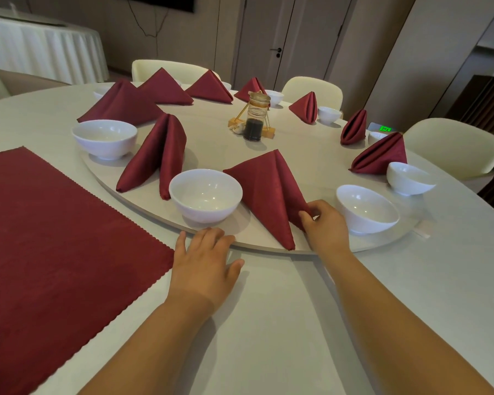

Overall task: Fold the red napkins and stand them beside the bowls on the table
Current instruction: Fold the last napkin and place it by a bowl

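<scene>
Right hand (325, 226) at 6 o'clock on the turntable (154, 208), thumb & fingers curled, pinching the near-right corner of the folded napkin (268, 189). Left hand (203, 260) apart from it, at 8 o'clock of the right, lying flat on the table (268, 323), fingers straight & spread, tips touching the turntable rim, holding nothing.

Folded napkin up at 11 o'clock from right hand, 1 o'clock from left. Standing as a tent, peak up, two legs splayed toward the near rim. Set between two bowls: near bowl (206, 192) at 9 o'clock, touching or just beside, can't tell; right bowl (367, 209) at 3 o'clock, near but apart.

Cloth dark red, woven, faint sheen, soft creases. Bowls white, glossy, round, deep. Turntable pale, matte, round, thin edge.

Other napkins (154, 155) standing w/ bowls round the ring, 9 thru 3 o'clock. Flat napkin (54, 238) at 9 o'clock of left hand, unfolded on table, zigzag edge. Glass jar (254, 121) near centre, dark liquid at bottom.
</scene>
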`<state>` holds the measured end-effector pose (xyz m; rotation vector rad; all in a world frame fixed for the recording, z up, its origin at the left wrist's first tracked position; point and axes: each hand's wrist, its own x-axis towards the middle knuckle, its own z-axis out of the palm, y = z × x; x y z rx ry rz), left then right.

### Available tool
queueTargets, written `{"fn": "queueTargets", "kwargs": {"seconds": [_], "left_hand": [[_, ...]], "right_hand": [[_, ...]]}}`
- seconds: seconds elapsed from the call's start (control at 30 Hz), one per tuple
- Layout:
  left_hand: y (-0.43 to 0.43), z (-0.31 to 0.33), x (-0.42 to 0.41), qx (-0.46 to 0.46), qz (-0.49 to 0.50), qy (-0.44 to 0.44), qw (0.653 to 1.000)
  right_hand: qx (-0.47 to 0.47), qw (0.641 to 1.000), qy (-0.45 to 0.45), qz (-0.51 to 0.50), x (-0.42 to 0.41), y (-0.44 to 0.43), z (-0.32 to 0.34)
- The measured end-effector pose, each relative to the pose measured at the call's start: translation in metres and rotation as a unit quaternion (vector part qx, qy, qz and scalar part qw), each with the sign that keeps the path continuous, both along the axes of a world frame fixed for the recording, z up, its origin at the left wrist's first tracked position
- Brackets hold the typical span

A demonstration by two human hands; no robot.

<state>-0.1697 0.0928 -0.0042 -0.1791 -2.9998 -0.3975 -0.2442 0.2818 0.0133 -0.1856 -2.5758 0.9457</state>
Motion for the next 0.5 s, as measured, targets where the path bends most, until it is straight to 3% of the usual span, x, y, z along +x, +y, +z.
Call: {"fn": "queueTargets", "kwargs": {"seconds": [0.3,0.5], "left_hand": [[-0.001,-0.003,0.000,0.012,-0.004,0.012,1.000],[0.000,-0.003,0.007,0.027,-0.011,0.026,0.999]], "right_hand": [[0.000,1.000,-0.017,0.007,0.006,0.007,-0.001],[0.012,0.997,0.063,0.030,0.048,0.006,-0.001]]}}
